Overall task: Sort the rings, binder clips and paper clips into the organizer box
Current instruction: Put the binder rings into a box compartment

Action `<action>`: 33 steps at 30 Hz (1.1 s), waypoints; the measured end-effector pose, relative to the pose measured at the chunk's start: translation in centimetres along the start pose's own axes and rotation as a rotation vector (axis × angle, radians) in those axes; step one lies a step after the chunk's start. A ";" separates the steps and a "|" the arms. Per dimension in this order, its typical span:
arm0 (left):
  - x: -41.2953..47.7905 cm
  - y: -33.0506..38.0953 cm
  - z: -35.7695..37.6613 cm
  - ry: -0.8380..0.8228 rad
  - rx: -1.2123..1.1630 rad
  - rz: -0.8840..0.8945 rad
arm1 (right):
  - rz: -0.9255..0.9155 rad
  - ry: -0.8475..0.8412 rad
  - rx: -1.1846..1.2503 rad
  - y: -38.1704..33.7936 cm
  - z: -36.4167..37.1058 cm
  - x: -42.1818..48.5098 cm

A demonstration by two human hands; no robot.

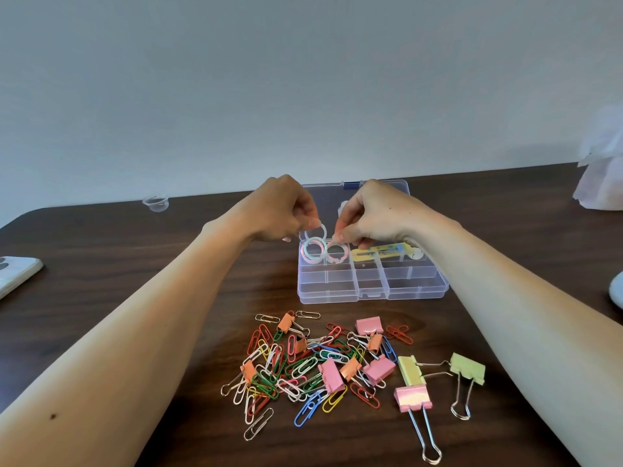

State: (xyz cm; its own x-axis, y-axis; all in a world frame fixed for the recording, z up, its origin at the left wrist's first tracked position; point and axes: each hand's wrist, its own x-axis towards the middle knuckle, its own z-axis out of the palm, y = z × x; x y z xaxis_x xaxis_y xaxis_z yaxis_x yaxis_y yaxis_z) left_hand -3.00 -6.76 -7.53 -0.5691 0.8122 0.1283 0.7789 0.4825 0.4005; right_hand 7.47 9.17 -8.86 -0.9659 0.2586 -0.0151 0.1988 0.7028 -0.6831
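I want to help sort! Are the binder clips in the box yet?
No, the binder clips lie with the paper clips on the table, outside the organizer box.

The left hand (pixel 279 210) covers the far left corner of the organizer box (pixel 372 291), and the right hand (pixel 374 214) hides much of its far row, so what lies there cannot be told. Fingers (pixel 340 235) mask part of a pink ring (pixel 335 252). A phone (pixel 17 271) at the table's (pixel 135 251) left edge is cut off by the frame. At the right edge, a white round thing (pixel 617 291) is cropped, and a blurred white shape (pixel 603 173), perhaps a bag, cannot be identified.
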 end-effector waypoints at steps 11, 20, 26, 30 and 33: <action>0.0 0.5 0.6 -0.006 -0.146 0.010 | 0.017 0.015 0.108 -0.1 -1.0 -0.6; 0.1 1.0 1.9 -0.045 -0.095 0.037 | 0.027 -0.049 0.029 -0.2 -0.6 -0.6; 0.1 0.8 1.5 -0.045 -0.122 0.035 | 0.029 -0.030 0.003 0.0 -0.3 -0.3; -0.2 -0.2 0.1 -0.129 -0.143 -0.025 | 0.020 -0.007 -0.019 0.0 -0.2 -0.2; -0.4 -0.5 0.0 -0.182 -0.140 -0.055 | -0.005 0.021 -0.073 0.0 0.3 -0.1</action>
State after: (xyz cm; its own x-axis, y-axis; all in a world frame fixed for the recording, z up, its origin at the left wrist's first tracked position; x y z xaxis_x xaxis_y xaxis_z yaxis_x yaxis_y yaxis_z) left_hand -3.23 -7.32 -7.76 -0.5431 0.8377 -0.0575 0.6966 0.4878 0.5262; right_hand 7.49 8.94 -9.09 -0.9635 0.2678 0.0038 0.2060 0.7502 -0.6282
